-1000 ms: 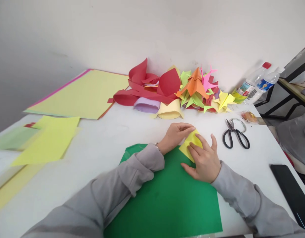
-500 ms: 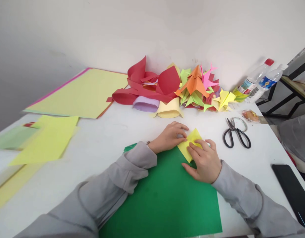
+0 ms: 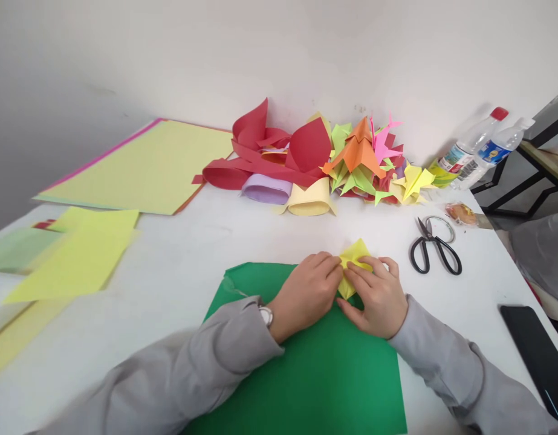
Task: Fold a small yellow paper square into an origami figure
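A small folded yellow paper lies at the far right corner of a green sheet, turned so that one corner points away from me. My left hand is closed at the paper's left side, fingertips pinching its edge; a watch shows at that wrist. From the right, my right hand presses its fingers onto the paper, with the thumb apart near its lower corner. Both hands cover part of the folds.
Scissors and a tape ring lie to the right, near a black phone-like slab. Folded paper pieces and red paper shapes are piled by the wall, beside two bottles. Yellow sheets lie left.
My left hand has come nearer to me and turned, its fingers now curled at the paper's left edge. More of the green sheet's far left corner shows. My right hand has hardly moved.
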### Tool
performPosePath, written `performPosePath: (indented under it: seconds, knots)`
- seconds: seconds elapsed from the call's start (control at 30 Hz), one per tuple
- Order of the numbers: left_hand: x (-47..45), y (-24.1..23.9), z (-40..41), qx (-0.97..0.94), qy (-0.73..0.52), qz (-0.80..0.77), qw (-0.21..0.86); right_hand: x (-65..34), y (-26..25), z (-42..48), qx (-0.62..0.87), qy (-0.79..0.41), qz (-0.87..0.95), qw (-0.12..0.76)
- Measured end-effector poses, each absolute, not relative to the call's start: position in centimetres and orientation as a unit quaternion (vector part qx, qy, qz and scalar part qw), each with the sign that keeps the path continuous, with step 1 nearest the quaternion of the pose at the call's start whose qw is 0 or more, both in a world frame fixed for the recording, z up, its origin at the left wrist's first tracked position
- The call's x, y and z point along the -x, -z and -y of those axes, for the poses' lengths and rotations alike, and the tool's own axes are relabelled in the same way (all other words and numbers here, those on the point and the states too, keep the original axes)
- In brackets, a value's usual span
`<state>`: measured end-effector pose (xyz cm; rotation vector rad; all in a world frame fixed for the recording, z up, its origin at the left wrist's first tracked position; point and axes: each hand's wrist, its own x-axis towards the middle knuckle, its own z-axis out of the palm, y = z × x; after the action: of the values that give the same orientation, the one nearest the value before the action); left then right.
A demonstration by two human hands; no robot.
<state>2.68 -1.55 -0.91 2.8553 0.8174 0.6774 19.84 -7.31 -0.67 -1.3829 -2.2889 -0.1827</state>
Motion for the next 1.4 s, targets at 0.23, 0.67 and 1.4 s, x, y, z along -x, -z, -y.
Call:
performPosePath:
  seconds: [0.23, 0.67, 1.4]
  knots:
    - [-2.9, 1.4, 2.0, -0.939, -0.212, -0.270, 0.018, -20.1, 0.5, 7.2, 0.507, 0.060, 0.822, 0.253]
    - [-2.7, 2.1, 1.2, -0.950, -0.241, -0.197, 0.005, -22.2, 0.0, 6.9, 0.629, 0.003, 0.649, 0.428]
    - [-2.8, 1.9, 1.0, -0.946, -0.242, -0.208, 0.055, -21.0, 0.2, 6.8, 0.484, 0.064, 0.839, 0.241]
